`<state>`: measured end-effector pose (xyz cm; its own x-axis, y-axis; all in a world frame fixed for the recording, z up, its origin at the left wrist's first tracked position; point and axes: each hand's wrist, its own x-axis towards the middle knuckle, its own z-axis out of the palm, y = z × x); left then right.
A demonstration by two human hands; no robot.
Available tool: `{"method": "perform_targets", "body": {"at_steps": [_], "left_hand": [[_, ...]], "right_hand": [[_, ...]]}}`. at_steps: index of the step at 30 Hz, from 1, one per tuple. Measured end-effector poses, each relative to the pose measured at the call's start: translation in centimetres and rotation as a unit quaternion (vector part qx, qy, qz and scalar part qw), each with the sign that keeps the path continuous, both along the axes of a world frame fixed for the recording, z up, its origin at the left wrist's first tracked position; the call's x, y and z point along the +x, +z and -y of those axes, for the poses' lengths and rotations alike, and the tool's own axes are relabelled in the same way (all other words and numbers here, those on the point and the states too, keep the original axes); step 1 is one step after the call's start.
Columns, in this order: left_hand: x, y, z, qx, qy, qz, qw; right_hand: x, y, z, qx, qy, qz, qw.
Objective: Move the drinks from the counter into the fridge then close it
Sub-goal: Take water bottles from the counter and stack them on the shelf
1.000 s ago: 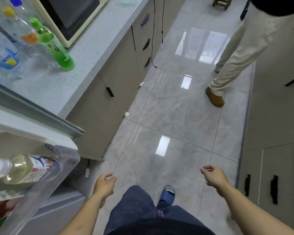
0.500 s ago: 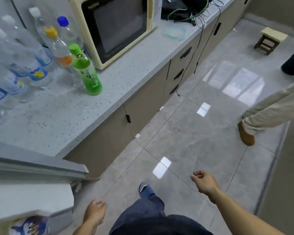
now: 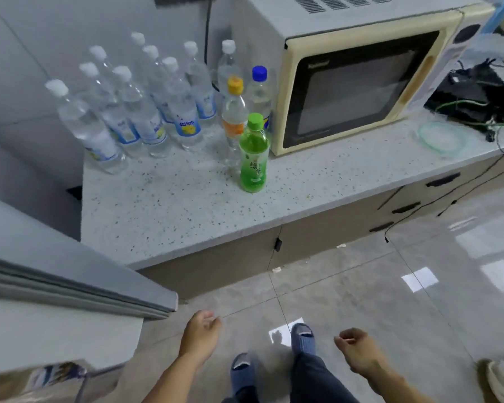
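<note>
Bottle-wise, the upright green tea bottle sits up ahead of both empty, loosely curled hands (left hand looks nearer than right hand).

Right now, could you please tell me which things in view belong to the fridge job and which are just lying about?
Job:
green bottle
orange-cap bottle
blue-cap bottle
water bottles
fridge door
left hand and right hand, both empty

Lying about:
microwave
glass lid
cables

The fridge door is cut off at the left edge, and a bottle in its shelf (label blurred) is only partly seen.
</note>
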<state>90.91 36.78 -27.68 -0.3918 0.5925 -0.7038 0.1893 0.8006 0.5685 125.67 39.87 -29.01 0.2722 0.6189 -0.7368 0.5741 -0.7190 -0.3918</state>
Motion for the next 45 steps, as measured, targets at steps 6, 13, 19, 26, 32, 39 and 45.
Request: {"method": "perform_targets", "body": {"at_steps": [6,13,19,26,32,39,45], "left_hand": [[2.3,4.3,-4.4,0.093,0.097,-0.012,0.991],[2.5,11.9,-11.8,0.208,0.181,-0.073,0.958],[-1.0,18.7,-17.8,0.288,0.309,-0.153,0.893],[-6.9,24.1,-27.7,0.341,0.349,-0.169,0.856],[-10.5,24.9,-34.0,0.277,0.263,-0.296,0.875],[-14.9,25.4,-38.0,0.186,0.101,-0.435,0.875],[-14.9,25.1,-36.7,0.227,0.093,-0.426,0.871]], "right_hand": [[-5.9,4.3,-9.7,0.092,0.162,-0.080,0.979],[-14.4,12.2,-18.7,0.213,0.332,-0.194,0.898],[-23.2,19.5,-23.3,0.359,0.362,-0.270,0.817],[-33.0,29.3,-33.0,0.472,0.362,-0.272,0.756],[-37.0,31.6,-40.6,0.429,0.454,-0.081,0.777],[-39.6,30.3,-43.4,0.380,0.578,0.031,0.722],[-39.7,29.7,-43.1,0.401,0.593,0.072,0.694]]}}
